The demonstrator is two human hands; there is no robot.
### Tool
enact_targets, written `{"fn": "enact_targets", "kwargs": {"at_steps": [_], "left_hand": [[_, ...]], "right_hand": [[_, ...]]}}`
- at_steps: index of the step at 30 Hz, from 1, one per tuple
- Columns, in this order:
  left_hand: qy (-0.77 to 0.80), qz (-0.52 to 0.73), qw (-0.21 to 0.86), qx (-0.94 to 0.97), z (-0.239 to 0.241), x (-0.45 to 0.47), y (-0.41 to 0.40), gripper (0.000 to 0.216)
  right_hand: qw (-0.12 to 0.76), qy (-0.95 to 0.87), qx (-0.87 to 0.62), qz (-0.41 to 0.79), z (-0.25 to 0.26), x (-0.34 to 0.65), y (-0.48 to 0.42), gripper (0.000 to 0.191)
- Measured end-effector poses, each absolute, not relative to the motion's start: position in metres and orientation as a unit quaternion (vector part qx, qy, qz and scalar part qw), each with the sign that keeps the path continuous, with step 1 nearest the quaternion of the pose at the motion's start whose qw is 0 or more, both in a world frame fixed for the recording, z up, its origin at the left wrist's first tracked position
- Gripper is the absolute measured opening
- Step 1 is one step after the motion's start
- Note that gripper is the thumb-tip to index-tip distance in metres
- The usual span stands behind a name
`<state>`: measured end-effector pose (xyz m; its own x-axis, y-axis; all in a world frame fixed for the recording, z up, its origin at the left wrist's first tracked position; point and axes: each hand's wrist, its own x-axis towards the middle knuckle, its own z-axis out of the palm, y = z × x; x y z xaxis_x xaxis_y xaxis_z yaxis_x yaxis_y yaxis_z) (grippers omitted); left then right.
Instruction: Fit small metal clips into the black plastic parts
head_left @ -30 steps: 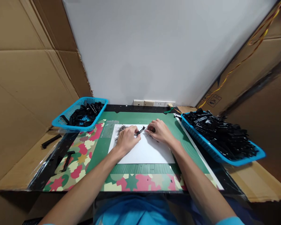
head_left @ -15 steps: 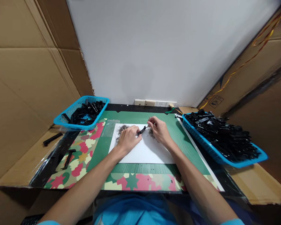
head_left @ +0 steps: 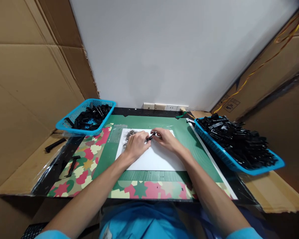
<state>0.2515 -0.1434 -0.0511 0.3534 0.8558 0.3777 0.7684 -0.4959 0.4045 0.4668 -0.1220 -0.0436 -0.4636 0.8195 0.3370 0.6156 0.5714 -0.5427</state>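
My left hand (head_left: 136, 144) is closed around a small black plastic part (head_left: 149, 137) above a white sheet of paper (head_left: 155, 162). The fingers of my right hand (head_left: 167, 139) are pinched together at the far end of that part; whatever lies between them is too small to make out. A heap of tiny dark metallic pieces (head_left: 130, 133) lies on the sheet beside my left hand. A second heap is mostly covered by my right hand.
Blue plastic baskets of black parts stand on both sides: a left basket (head_left: 62, 125) and a fuller right basket (head_left: 221, 156). Loose black parts (head_left: 55, 145) lie at the left. A clear bag (head_left: 116, 134) rests on the green mat (head_left: 201, 159). Sockets (head_left: 159, 107) line the wall.
My right hand has moved left and slightly down from the right-hand heap, and its fingers now meet the black part. My left hand keeps its grip on the part.
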Motion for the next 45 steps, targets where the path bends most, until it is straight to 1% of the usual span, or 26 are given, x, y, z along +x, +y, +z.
{"fn": "enact_targets", "kwargs": {"at_steps": [7, 18, 25, 37, 45], "left_hand": [[0.505, 0.269, 0.080, 0.816, -0.050, 0.252, -0.143, 0.010], [0.503, 0.280, 0.090, 0.813, -0.052, 0.252, -0.142, 0.008], [0.498, 0.279, 0.103, 0.815, -0.050, 0.251, -0.143, 0.008], [0.489, 0.268, 0.094, 0.825, -0.050, 0.250, -0.142, 0.011], [0.497, 0.268, 0.093, 0.820, -0.050, 0.251, -0.141, 0.009]], "right_hand": [[0.275, -0.851, -0.414, 0.170, -0.050, 0.465, -0.118, 0.019], [0.317, -0.807, -0.444, 0.226, -0.044, 0.459, -0.124, 0.021], [0.337, -0.787, -0.462, 0.234, -0.042, 0.452, -0.128, 0.018], [0.325, -0.805, -0.441, 0.229, -0.046, 0.456, -0.124, 0.017], [0.285, -0.815, -0.445, 0.238, -0.047, 0.473, -0.119, 0.026]]}}
